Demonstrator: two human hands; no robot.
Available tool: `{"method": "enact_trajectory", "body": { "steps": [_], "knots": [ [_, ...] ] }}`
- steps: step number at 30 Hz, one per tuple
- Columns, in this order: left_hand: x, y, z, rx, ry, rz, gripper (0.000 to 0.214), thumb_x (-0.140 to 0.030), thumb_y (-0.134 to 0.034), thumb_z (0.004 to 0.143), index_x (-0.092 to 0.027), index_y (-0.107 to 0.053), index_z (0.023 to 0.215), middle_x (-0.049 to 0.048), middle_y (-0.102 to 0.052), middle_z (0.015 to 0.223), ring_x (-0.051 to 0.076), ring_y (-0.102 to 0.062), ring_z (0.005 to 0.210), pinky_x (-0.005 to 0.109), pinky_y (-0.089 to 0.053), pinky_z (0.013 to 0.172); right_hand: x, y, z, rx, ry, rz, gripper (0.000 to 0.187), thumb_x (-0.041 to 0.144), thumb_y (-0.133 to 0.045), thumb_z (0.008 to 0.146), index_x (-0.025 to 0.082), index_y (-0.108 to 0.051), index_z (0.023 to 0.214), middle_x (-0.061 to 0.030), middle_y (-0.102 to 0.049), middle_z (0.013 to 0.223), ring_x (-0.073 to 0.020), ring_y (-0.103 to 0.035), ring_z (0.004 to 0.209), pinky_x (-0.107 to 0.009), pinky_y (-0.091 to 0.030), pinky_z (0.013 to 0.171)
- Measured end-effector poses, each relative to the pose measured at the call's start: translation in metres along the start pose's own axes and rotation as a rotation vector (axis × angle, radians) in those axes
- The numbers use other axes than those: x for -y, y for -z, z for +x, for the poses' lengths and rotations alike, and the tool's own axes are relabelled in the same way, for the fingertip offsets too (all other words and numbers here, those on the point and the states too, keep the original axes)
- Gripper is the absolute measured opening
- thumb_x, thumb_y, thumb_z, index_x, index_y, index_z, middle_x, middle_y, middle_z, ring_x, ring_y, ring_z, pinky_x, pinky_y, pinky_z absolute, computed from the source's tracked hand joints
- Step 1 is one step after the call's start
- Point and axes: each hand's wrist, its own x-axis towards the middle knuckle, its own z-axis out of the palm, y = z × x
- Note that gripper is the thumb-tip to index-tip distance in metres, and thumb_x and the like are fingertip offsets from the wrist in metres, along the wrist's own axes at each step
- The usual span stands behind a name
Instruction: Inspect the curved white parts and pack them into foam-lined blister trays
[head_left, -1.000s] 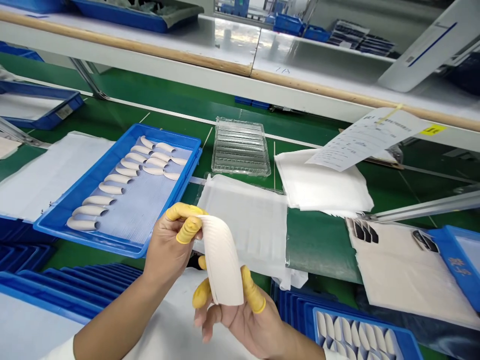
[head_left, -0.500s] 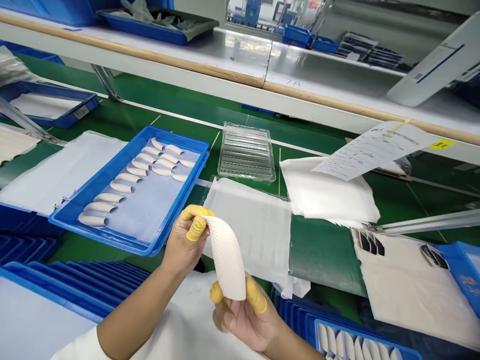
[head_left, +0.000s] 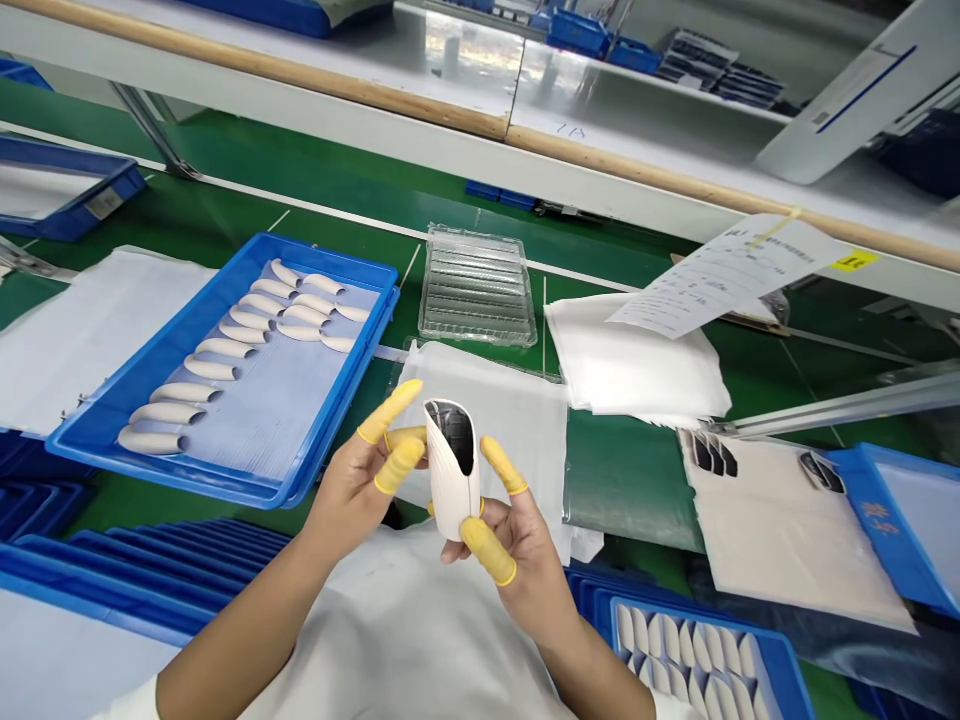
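Observation:
In front of me I see a white ribbed curved shell (head_left: 450,490) tilted up, its dark hollow inside facing me. My right hand (head_left: 517,545) grips its lower end, thumb in front and fingers behind, with the index finger raised off it. Beside its upper left edge is my left hand (head_left: 360,485), index finger and thumb spread apart; another finger reaches the shell's side, and whether it presses there I cannot tell. Yellow finger cots cover several fingertips on both hands. Below the shell lies a white sheet (head_left: 517,420) over a clear plastic tray.
At left, a blue tray (head_left: 82,435) carries several similar shells in rows. A clear ribbed tray (head_left: 478,285) lies behind the sheet, with white sheets (head_left: 637,365) to its right. Another blue tray (head_left: 795,670) of shells is low right. Stacked blue trays (head_left: 187,560) stand low left.
The shell has turned from its ribbed outside to show its dark hollow. My left fingers have opened from its tip, while my right hand still holds the lower end. The view has shifted slightly.

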Motion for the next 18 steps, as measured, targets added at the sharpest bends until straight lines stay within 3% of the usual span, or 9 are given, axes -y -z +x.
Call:
{"method": "enact_trajectory", "body": {
  "steps": [4, 8, 13, 18],
  "knots": [
    [-0.002, 0.0, -0.009, 0.171, 0.062, -0.003, 0.063, -0.031, -0.072, 0.084, -0.03, -0.049, 0.142, 0.0076, -0.075, 0.108, 0.022, -0.071, 0.098, 0.034, -0.056, 0.087, -0.009, 0.0, 0.001, -0.089, 0.143, -0.126, 0.06, 0.05, -0.07, 0.085, 0.032, -0.045, 0.137, -0.0007, -0.072, 0.087, -0.0154, -0.065, 0.07, -0.038, -0.054, 0.079],
    [-0.005, -0.004, -0.011, 0.206, 0.138, -0.141, 0.068, -0.03, -0.07, 0.086, -0.035, -0.037, 0.147, 0.0084, -0.074, 0.112, 0.022, -0.071, 0.098, 0.033, -0.057, 0.082, -0.011, 0.001, 0.002, -0.17, 0.303, -0.297, 0.052, 0.047, -0.074, 0.082, 0.032, -0.057, 0.129, 0.0008, -0.07, 0.08, -0.0151, -0.058, 0.069, -0.035, -0.052, 0.073],
    [-0.005, -0.006, -0.006, 0.16, 0.224, -0.276, 0.078, -0.032, -0.079, 0.078, -0.035, -0.036, 0.142, 0.0029, -0.075, 0.091, 0.018, -0.071, 0.074, 0.027, -0.056, 0.066, -0.007, 0.002, 0.007, -0.16, 0.419, -0.503, 0.056, 0.046, -0.077, 0.08, 0.032, -0.062, 0.131, 0.001, -0.068, 0.079, -0.0159, -0.058, 0.07, -0.033, -0.051, 0.068],
    [-0.002, -0.01, 0.0, 0.102, 0.364, -0.392, 0.083, -0.037, -0.083, 0.072, -0.03, -0.039, 0.142, -0.0048, -0.068, 0.067, 0.014, -0.065, 0.06, 0.024, -0.053, 0.061, -0.005, 0.003, 0.012, -0.154, 0.534, -0.623, 0.057, 0.037, -0.073, 0.086, 0.039, -0.054, 0.14, 0.0021, -0.063, 0.076, -0.0151, -0.055, 0.068, -0.029, -0.05, 0.065]
  ]
}}
